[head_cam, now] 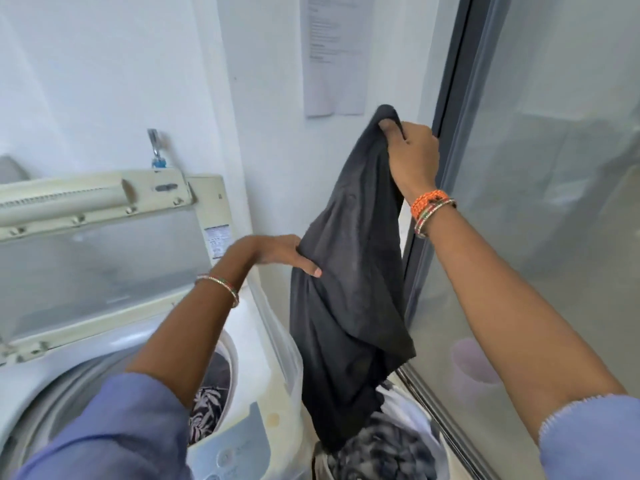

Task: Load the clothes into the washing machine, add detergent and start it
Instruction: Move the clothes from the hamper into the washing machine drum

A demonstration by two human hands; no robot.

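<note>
A dark grey garment (pixel 349 292) hangs in the air to the right of the top-loading washing machine (pixel 256 368). My right hand (pixel 412 157) grips its top end, held high. My left hand (pixel 280 252) pinches its left edge about halfway down. The machine's lid (pixel 97 237) stands raised at the left. Inside the drum (pixel 214 393) lie a patterned black-and-white cloth and a dark one. The garment's lower end reaches down to a pile of clothes (pixel 384 445) beside the machine.
A glass sliding door with a dark frame (pixel 446 140) stands close on the right. A paper sheet (pixel 334 53) is stuck on the white wall behind. The machine's control panel (pixel 235 448) is at the bottom. A tap (pixel 156 147) sticks out above the lid.
</note>
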